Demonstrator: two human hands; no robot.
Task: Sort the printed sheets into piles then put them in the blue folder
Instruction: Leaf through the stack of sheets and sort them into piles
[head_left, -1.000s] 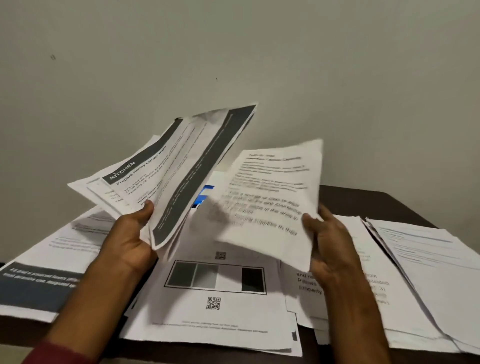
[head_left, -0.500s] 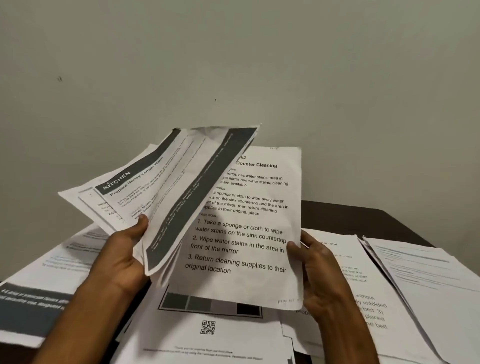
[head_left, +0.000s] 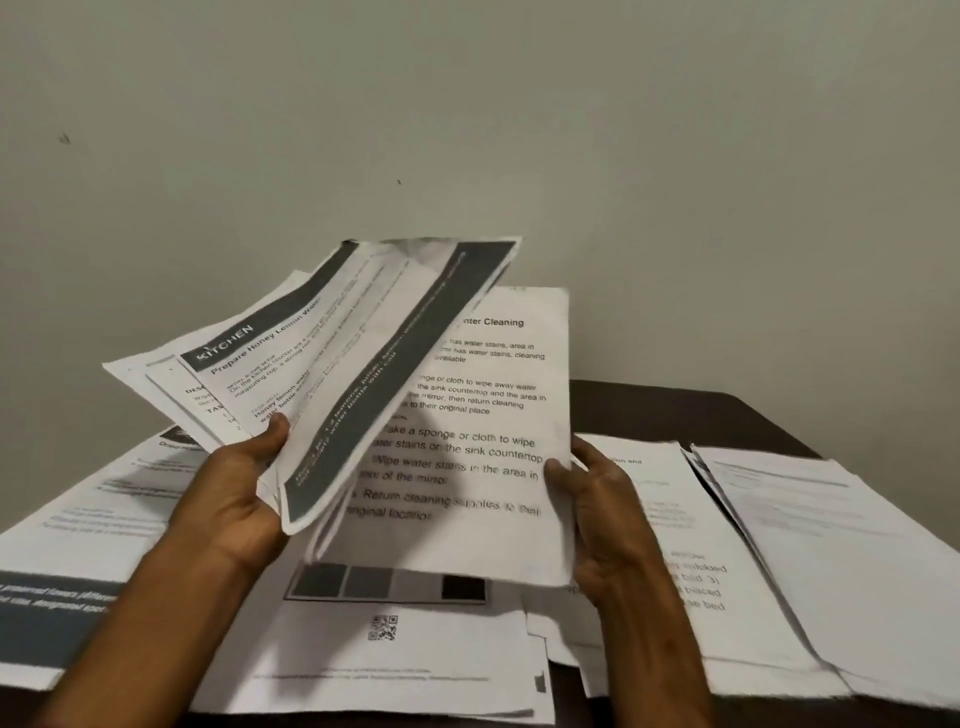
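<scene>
My left hand (head_left: 234, 493) grips a fanned bundle of printed sheets (head_left: 322, 364) with dark grey bands, the top one headed "KITCHEN", raised above the table. My right hand (head_left: 597, 499) pinches the right edge of a single white sheet (head_left: 483, 431) about counter cleaning, held upright behind the bundle. Under both lies a sheet with grey test squares and a QR code (head_left: 384, 629). The blue folder is hidden in this view.
Piles of printed sheets cover the dark table (head_left: 675, 410): one with a dark band at the left (head_left: 78, 561), a text pile beside my right wrist (head_left: 691, 551), another at the far right (head_left: 841, 561). A plain wall stands behind.
My right hand lifted the counter-cleaning sheet from a tilted, blurred position to upright, then slid it left behind the bundle. The blue patch seen under the sheets a second ago is covered.
</scene>
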